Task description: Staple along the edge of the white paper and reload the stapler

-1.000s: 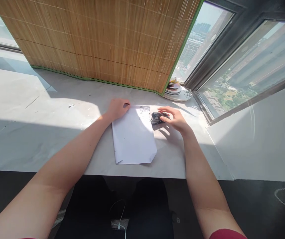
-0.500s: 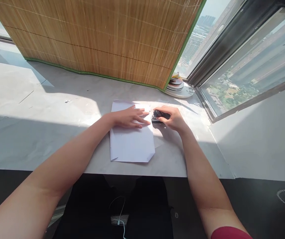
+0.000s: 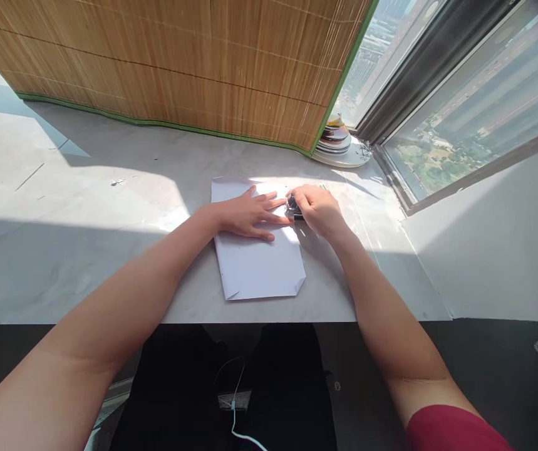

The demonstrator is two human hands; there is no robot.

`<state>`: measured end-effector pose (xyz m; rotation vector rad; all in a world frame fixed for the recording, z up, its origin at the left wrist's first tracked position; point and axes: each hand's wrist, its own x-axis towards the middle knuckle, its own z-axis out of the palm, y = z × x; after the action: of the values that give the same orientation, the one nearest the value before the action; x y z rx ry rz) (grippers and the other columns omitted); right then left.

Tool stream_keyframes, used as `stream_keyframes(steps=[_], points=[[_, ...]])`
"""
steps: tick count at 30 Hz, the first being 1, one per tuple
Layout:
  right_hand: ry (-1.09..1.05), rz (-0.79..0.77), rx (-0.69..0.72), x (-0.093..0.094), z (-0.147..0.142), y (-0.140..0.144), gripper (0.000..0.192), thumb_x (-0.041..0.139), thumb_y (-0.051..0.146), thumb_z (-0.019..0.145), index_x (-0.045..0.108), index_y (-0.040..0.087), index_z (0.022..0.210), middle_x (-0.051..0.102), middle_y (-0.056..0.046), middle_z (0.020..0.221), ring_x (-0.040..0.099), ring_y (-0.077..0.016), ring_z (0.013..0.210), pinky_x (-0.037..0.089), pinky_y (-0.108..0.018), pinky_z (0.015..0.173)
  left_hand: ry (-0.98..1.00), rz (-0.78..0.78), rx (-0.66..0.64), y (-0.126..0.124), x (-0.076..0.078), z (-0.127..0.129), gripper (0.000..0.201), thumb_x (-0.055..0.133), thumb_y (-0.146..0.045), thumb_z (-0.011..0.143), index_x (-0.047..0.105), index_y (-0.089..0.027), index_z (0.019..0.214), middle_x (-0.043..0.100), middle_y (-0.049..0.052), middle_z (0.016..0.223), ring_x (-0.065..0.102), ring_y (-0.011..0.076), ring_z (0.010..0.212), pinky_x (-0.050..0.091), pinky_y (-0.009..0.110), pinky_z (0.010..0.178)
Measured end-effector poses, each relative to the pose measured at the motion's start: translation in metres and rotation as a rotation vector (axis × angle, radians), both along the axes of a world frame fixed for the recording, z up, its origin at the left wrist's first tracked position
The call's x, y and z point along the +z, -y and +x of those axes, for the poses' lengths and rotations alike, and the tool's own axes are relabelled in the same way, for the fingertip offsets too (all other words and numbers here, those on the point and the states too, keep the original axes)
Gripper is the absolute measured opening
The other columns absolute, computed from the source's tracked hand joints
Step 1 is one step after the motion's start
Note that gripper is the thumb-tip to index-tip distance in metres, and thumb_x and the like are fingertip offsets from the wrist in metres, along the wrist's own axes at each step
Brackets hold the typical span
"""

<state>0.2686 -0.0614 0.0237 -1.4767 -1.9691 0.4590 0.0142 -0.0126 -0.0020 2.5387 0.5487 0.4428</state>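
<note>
The pale surface [image 3: 62,263] carries your white paper [image 3: 263,269], whose corners at five and seven o'clock look already folded. Your left hand [image 3: 247,216] lies flat across its upper half, fingers spread apart. Your right hand [image 3: 319,210] has its fingers clamped around a black stapler-like tool [image 3: 292,204] at the paper's two o'clock edge. That edge seems the part in hand; how much there is finished or left, you cannot tell.
</note>
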Motion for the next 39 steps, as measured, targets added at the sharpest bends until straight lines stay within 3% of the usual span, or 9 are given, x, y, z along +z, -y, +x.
stream_keyframes(steps=[7,15,22,28,31,34,39], points=[[0.077,0.082,-0.017,-0.005,-0.001,0.002,0.052,0.047,0.065,0.111,0.077,0.03,0.089,0.068,-0.007,0.084,0.062,-0.0299,0.093,0.047,-0.046,0.096,0.088,0.065,0.047,0.0,-0.009,0.0,0.054,0.09,-0.066,0.079,0.08,-0.046,0.128,0.062,0.002,0.163,0.045,0.043,0.159,0.03,0.064,0.129],[0.12,0.119,-0.057,-0.014,-0.009,0.002,0.051,0.052,0.062,0.108,0.068,0.027,0.075,0.063,-0.01,0.08,0.059,-0.0326,0.098,0.043,-0.048,0.098,0.025,0.003,-0.007,0.002,0.004,0.001,0.05,0.092,-0.061,0.078,0.082,-0.043,0.124,0.064,0.003,0.16,0.048,0.0444,0.156,0.027,0.066,0.131],[0.077,0.157,-0.07,-0.019,-0.019,0.012,0.041,0.056,0.057,0.106,0.074,0.024,0.088,0.067,-0.016,0.089,0.057,-0.0406,0.113,0.042,-0.058,0.102,-0.019,-0.009,-0.037,0.0,0.0,0.001,0.047,0.089,-0.06,0.083,0.081,-0.04,0.124,0.05,0.005,0.173,0.039,0.0437,0.162,0.021,0.071,0.133],[0.166,0.165,-0.055,-0.017,-0.027,0.015,0.035,0.058,0.052,0.106,0.076,0.023,0.099,0.071,-0.017,0.097,0.059,-0.0404,0.116,0.044,-0.056,0.099,-0.08,0.023,-0.073,0.001,0.003,0.001,0.049,0.08,-0.066,0.09,0.079,-0.039,0.132,0.041,0.006,0.179,0.031,0.0436,0.167,0.014,0.071,0.135],[0.288,0.098,-0.015,-0.004,-0.011,0.015,0.032,0.061,0.052,0.105,0.073,0.024,0.115,0.075,-0.014,0.112,0.061,-0.0364,0.117,0.048,-0.05,0.096,-0.193,0.054,-0.083,0.002,0.009,-0.001,0.059,0.066,-0.07,0.099,0.069,-0.041,0.15,0.032,0.005,0.183,0.021,0.0416,0.171,0.008,0.072,0.135],[0.366,-0.015,0.115,0.011,0.019,0.013,0.033,0.07,0.04,0.098,0.067,0.029,0.129,0.076,-0.007,0.126,0.065,-0.0301,0.113,0.052,-0.043,0.093,-0.275,0.073,-0.084,0.002,0.012,-0.002,0.067,0.056,-0.073,0.103,0.056,-0.042,0.163,0.023,0.005,0.186,0.012,0.0406,0.173,0.006,0.071,0.135],[0.426,-0.109,0.116,0.02,0.061,0.005,0.015,0.072,0.025,0.09,0.069,0.028,0.104,0.076,-0.004,0.104,0.066,-0.0266,0.094,0.048,-0.039,0.079,-0.293,0.064,-0.096,0.003,0.013,-0.002,0.063,0.055,-0.07,0.105,0.055,-0.046,0.163,0.017,0.002,0.187,0.007,0.0423,0.174,0.003,0.072,0.135]])
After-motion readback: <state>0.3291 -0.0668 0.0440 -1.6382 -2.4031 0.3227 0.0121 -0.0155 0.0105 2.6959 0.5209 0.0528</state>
